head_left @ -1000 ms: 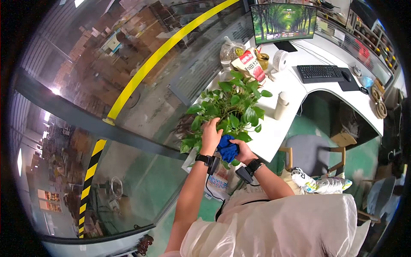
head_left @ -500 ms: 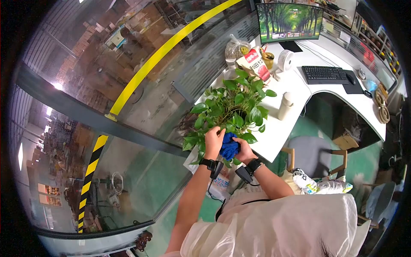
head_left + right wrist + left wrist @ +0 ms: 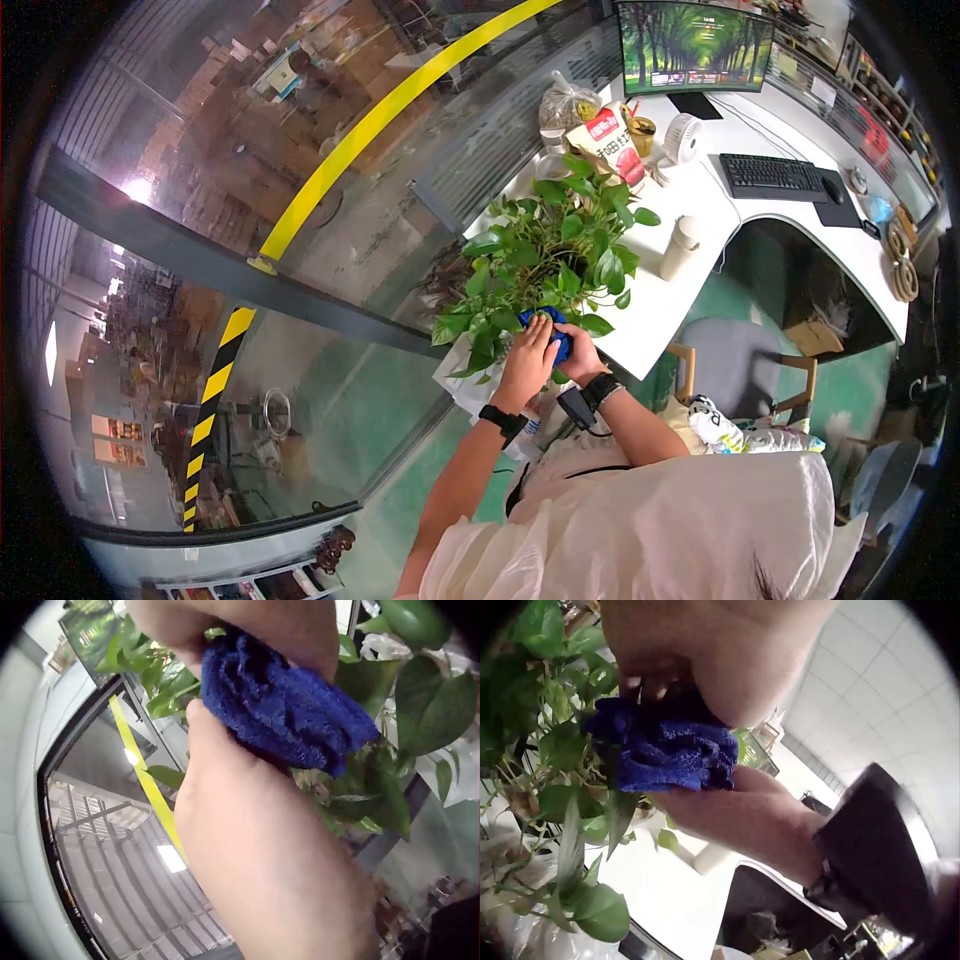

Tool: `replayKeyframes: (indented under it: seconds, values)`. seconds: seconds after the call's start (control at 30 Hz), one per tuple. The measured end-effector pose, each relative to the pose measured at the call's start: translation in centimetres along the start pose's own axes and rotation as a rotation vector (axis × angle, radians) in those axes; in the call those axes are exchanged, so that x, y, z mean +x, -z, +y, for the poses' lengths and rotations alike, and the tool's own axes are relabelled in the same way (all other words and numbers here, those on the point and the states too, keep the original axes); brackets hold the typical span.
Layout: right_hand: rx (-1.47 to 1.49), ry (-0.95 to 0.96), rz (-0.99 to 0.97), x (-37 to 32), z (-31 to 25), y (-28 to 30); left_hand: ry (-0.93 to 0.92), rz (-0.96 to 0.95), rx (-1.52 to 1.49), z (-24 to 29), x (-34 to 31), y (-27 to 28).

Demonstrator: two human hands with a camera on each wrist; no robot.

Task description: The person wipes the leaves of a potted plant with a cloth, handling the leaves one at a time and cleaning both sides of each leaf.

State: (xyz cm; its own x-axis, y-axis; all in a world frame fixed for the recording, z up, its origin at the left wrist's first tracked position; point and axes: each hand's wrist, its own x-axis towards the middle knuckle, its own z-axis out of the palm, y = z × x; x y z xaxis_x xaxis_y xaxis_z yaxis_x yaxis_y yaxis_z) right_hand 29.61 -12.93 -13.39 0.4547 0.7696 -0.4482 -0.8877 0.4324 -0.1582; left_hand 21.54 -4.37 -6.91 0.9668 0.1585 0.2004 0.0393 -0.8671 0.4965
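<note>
A crumpled blue cloth (image 3: 562,345) is between my two hands at the front of a leafy potted plant (image 3: 545,240). My right hand (image 3: 582,358) grips the cloth from the right, its thumb over the top. My left hand (image 3: 530,362) lies across the cloth with its fingers straight and close together, pressing on it. The left wrist view shows the towel-like weave of the cloth (image 3: 675,754) beside green leaves (image 3: 600,911). In the right wrist view the cloth (image 3: 285,712) bulges out between both hands, and part of it is hidden behind them.
The plant stands on a white desk (image 3: 645,325) by a glass partition. Behind it are a snack bag (image 3: 610,145), a small fan (image 3: 683,138) and a cream bottle (image 3: 680,248). A monitor (image 3: 695,50) and keyboard (image 3: 770,177) sit farther back. A grey chair (image 3: 735,360) stands at the right.
My left hand has moved from the leaves rightward onto the cloth, and its fingers have straightened over it. The right hand still holds the cloth. The head view has shifted slightly.
</note>
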Motion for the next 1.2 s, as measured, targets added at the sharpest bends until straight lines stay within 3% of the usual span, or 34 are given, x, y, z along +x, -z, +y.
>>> replayKeyframes:
  seconds: [0.23,0.57,0.67,0.77,0.87,1.0,1.03,1.2]
  values:
    - [-0.016,-0.015,-0.054,-0.5,-0.4,-0.2,0.004,0.001,0.021,0.3,0.5,0.4]
    - [-0.094,-0.032,0.015,-2.3,-0.7,-0.4,0.058,0.011,-0.019,-0.1,1.9,0.5]
    - [-0.127,-0.034,-0.005,-3.8,-1.3,-1.6,-0.026,0.091,-0.018,-0.3,2.3,0.4]
    - [-0.206,-0.075,-0.035,-4.2,-1.5,-1.1,0.222,0.033,-0.276,-0.7,2.8,0.1]
    - [-0.252,-0.117,-0.015,-4.2,-1.3,-1.7,0.435,-0.02,-0.2,-2.0,3.0,-0.4]
    - [-0.31,-0.044,0.021,-4.1,-1.0,-2.1,0.456,0.332,-0.438,-4.0,2.6,-2.8]
    - [-0.296,-0.05,-0.009,-4.4,-1.1,-2.1,0.519,0.316,-0.646,-4.5,2.5,-3.1]
    - [-0.522,0.042,-0.073,-5.6,-1.4,-2.5,0.764,0.268,-0.833,-5.4,2.7,-3.9]
